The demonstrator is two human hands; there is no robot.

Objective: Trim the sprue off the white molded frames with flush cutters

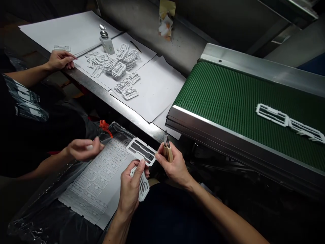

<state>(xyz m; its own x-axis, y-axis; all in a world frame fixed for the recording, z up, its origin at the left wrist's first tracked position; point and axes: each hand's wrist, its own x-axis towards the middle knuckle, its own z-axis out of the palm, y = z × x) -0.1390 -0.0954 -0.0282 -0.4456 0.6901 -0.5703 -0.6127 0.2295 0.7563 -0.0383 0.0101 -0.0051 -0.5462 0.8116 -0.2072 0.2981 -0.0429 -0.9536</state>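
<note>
My left hand is closed around several white plastic frame parts. One flat, openwork frame sticks up past the thumb, while more stacked frames hang below the fingers. My right hand grips a pair of nippers with beige handles, its jaws pointing up. The right thumb and finger also touch the right-hand corner of the raised frame. Beneath it, to the left, lies a sheet covered with rows of similar flat parts.
A green conveyor belt on the right carries two joined white frames. Piles of white parts and a pump bottle stand on the paper-covered table. A co-worker's two hands are at the left, near an orange clip.
</note>
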